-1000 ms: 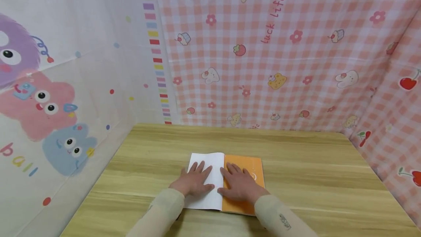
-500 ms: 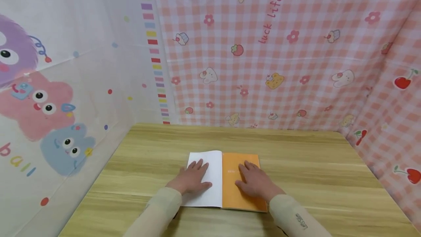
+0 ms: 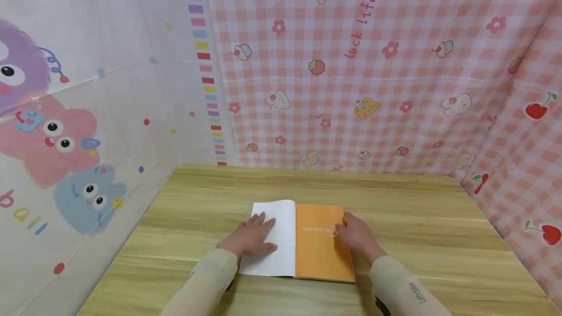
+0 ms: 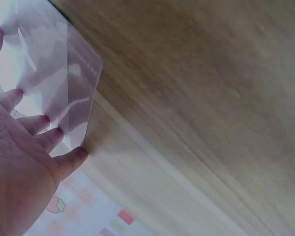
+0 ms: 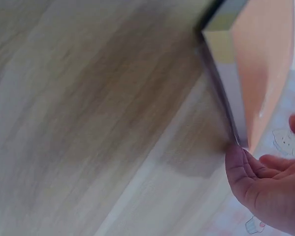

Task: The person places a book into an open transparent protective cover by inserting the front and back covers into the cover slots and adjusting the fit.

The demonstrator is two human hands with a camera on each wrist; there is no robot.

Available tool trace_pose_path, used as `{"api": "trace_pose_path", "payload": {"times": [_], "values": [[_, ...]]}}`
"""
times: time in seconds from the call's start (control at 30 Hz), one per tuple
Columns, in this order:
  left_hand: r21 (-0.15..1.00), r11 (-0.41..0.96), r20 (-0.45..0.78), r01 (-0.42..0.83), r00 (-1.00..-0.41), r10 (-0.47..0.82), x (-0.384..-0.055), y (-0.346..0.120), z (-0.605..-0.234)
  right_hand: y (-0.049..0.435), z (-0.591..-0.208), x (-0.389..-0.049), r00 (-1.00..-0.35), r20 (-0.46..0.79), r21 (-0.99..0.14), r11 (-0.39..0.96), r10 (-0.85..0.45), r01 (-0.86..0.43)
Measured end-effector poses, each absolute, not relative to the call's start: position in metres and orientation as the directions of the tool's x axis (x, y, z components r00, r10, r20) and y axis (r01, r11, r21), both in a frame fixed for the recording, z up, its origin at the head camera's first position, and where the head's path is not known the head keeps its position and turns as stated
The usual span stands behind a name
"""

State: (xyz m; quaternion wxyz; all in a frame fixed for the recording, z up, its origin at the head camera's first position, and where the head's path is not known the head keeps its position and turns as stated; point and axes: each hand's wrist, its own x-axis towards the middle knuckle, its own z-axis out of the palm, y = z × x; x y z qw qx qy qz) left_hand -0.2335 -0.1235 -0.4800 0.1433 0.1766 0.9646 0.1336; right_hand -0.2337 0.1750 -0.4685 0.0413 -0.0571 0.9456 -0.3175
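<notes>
A book lies open on the wooden table, its white left page [image 3: 284,221] bare and its right page [image 3: 322,255] orange with small white print. Spread fingers of my left hand [image 3: 251,237] rest on the white page; in the left wrist view a clear plastic cover [image 4: 81,73] shows under the fingertips. At the book's right edge, my right hand [image 3: 359,236] has its thumb over the orange page and its fingers curled at the edge. The right wrist view shows those fingertips against the thick page block [image 5: 228,83].
The wooden table [image 3: 439,238] extends around the book on all sides. Behind it hangs a pink checked cloth [image 3: 333,96] with cartoon prints. A white cloth [image 3: 131,96] with cartoon figures closes the left side, and checked cloth continues on the right.
My right hand has moved rightward from flat on the orange page to the book's right edge, its fingers now curled there. My left hand has slid slightly left on the white page.
</notes>
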Motion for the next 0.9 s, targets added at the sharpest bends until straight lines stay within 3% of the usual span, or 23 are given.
{"api": "trace_pose_path", "payload": {"times": [0.23, 0.5, 0.67, 0.77, 0.9], "values": [[0.288, 0.911, -0.242, 0.295, -0.898, 0.367, -0.234, -0.120, -0.482, 0.182, -0.455, -0.233, -0.991, -0.133, -0.712, 0.693, 0.029, 0.116], [0.280, 0.901, -0.183, 0.330, -0.903, 0.388, -0.236, -0.122, -0.482, 0.180, -0.456, -0.233, -0.990, -0.115, -0.706, 0.695, 0.079, 0.138], [0.302, 0.851, -0.089, 0.429, -0.877, 0.473, -0.234, -0.116, -0.473, 0.178, -0.457, -0.233, -0.983, -0.146, -0.751, 0.634, 0.113, 0.184], [0.310, 0.821, -0.077, 0.479, -0.848, 0.524, -0.233, -0.110, -0.467, 0.178, -0.458, -0.234, -0.969, -0.196, -0.822, 0.515, 0.150, 0.246], [0.312, 0.819, -0.101, 0.482, -0.840, 0.533, -0.231, -0.105, -0.465, 0.178, -0.456, -0.238, -0.950, -0.264, -0.920, 0.252, 0.169, 0.301]]}}
